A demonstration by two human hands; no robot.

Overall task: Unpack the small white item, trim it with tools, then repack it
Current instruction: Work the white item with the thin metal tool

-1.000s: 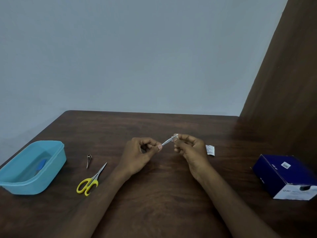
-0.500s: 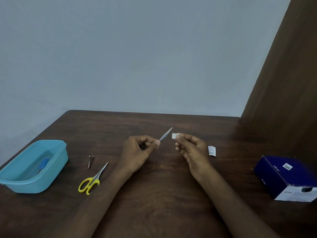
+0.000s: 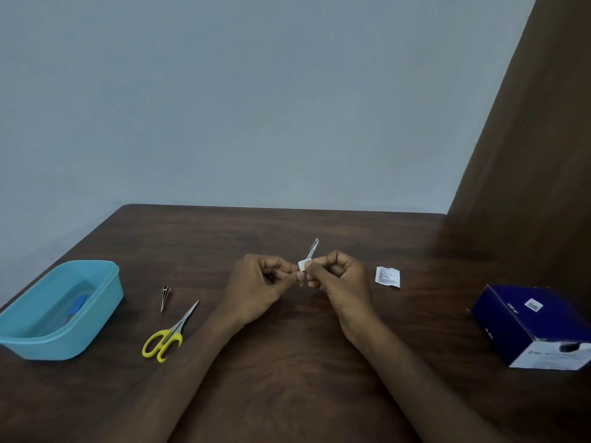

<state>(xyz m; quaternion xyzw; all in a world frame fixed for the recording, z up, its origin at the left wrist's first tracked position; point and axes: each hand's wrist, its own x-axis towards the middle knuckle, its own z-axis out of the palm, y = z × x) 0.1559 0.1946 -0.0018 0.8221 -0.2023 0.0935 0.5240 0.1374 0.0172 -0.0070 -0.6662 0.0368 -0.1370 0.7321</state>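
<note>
Hands, left (image 3: 256,289) pinching tweezers (image 3: 311,249), right (image 3: 339,279) pinching white item (image 3: 301,265); labels unreadable.

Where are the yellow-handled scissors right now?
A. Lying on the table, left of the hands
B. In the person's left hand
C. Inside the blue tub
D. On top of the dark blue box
A. The scissors lie flat on the table, between the blue tub and the left hand, touched by neither hand; the left hand holds a different, thin metal tool.
</note>
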